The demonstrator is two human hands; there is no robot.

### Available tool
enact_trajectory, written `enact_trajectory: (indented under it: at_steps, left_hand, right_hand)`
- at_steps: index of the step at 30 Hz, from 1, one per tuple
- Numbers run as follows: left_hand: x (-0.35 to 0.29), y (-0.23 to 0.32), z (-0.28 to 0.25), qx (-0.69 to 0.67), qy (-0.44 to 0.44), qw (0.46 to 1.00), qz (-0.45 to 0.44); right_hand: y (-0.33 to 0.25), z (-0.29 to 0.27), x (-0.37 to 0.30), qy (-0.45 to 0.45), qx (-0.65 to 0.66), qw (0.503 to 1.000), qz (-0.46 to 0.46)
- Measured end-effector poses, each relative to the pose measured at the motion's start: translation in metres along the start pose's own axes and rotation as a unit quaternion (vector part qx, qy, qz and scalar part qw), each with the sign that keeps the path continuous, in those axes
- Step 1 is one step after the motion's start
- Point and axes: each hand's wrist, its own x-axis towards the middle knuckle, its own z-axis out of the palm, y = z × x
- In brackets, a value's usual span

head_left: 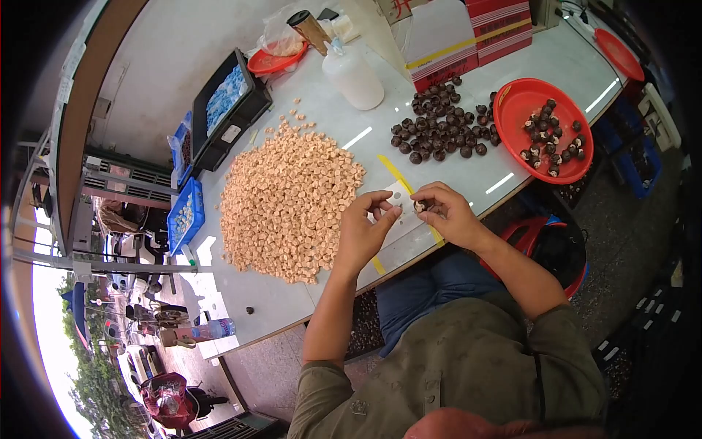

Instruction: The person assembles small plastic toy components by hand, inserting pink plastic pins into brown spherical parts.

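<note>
My right hand [450,217] pinches a small dark brown round piece [420,207] with pale bits showing on its side. Just left of it, my left hand [363,228] has its thumb and fingers curled together; what they hold, if anything, is too small to make out. Both hands are over a white sheet [398,228] edged with yellow tape [395,173]. A wide heap of small beige pieces [289,205] lies left of my left hand. Beyond my right hand are many loose dark brown round pieces [442,124].
At the right, a red plate [512,157] holds dark round pieces with pale bits. A white bottle [355,79] and red boxes [504,33] stand at the back. Left of the heap are a black crate [212,150] with blue contents and a blue tray [191,230].
</note>
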Motion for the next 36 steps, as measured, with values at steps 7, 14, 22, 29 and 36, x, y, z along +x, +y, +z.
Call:
enact_trajectory:
  at_steps: [7,14,22,29,36]
  left_hand:
    - [-0.011,0.0,-0.013,0.004,0.033,0.999,0.014]
    - [-0.017,-0.014,-0.027,0.013,0.093,0.996,0.011]
    - [-0.034,-0.035,-0.068,0.125,0.13,0.983,-0.044]
    - [-0.032,-0.038,-0.053,0.414,0.106,0.904,0.014]
    - [-0.026,-0.043,-0.046,0.505,0.091,0.858,0.022]
  right_hand:
    - [-0.003,0.001,-0.001,0.014,-0.019,1.0,0.015]
    - [-0.012,0.001,-0.004,0.001,-0.135,0.991,0.011]
    - [-0.038,-0.055,-0.005,0.074,-0.177,0.981,-0.019]
    - [-0.081,-0.173,-0.006,0.279,-0.65,0.701,-0.088]
    - [-0.079,-0.147,0.01,0.26,-0.686,0.661,-0.156]
